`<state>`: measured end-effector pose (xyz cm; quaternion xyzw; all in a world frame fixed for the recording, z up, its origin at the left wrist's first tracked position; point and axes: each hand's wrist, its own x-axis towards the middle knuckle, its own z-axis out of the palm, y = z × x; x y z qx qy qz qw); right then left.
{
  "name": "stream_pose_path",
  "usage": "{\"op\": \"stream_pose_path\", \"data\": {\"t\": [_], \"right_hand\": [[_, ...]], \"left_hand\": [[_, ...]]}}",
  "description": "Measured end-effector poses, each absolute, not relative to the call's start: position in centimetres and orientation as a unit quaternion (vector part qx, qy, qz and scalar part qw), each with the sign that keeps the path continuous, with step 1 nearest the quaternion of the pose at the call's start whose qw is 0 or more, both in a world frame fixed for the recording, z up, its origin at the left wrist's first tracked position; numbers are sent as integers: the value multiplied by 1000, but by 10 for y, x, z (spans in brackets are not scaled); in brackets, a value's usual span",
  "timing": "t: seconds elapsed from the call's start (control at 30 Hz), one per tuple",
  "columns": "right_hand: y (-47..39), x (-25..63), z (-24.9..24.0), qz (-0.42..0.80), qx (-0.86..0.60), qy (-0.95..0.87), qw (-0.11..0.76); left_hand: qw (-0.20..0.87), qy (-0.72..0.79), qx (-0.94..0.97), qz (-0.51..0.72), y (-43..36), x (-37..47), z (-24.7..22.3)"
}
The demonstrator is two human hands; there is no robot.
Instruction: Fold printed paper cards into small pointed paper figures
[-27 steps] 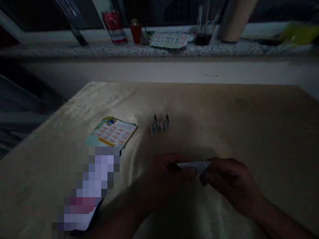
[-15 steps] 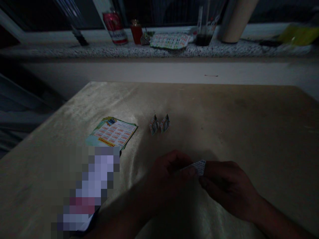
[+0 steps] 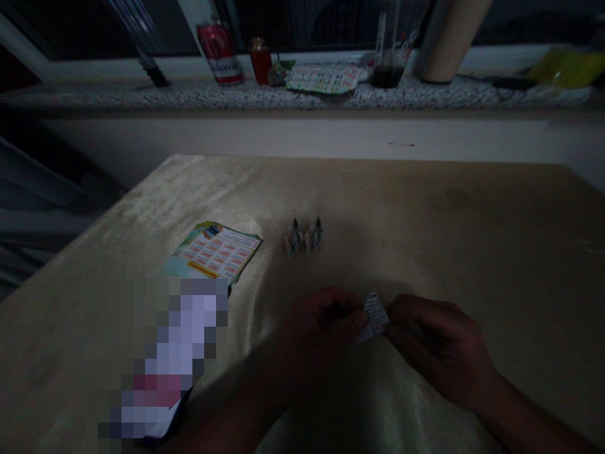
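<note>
A small folded piece of printed paper (image 3: 375, 313) is pinched between my two hands, low in the view and right of centre. My left hand (image 3: 326, 321) grips its left side, with the thumb lying on the near face. At the paper's right corner, my right hand (image 3: 437, 347) closes thumb and forefinger on the edge. Beyond my hands, two little folded paper shapes (image 3: 313, 236) stand side by side on the table. A stack of printed leaflets (image 3: 220, 249) lies to their left.
Below the leaflets lies a phone-like object (image 3: 174, 359), its surface blurred out. The table (image 3: 454, 214) reaches to the wall. Along the stone windowsill (image 3: 179, 99) stand a red can (image 3: 220, 55), a red bottle (image 3: 261, 63), crumpled printed paper (image 3: 324, 78) and a cup with dark liquid (image 3: 390, 63).
The folded paper has been turned, so its point now faces up and more of its printed face shows. Both hands keep hold, and the right hand has shifted slightly.
</note>
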<state>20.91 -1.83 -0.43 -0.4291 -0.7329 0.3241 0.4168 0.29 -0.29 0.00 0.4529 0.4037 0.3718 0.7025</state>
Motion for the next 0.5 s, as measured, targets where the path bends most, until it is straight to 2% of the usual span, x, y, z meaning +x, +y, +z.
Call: {"op": "stream_pose_path", "data": {"t": [0.3,0.5], "right_hand": [[-18,208,-3,345,-452,-703,428],[-19,206,1,318,-452,-715,428]], "left_hand": [[686,423,455,379,-3,4,-2],[585,449,551,390,-6,5,0]]}}
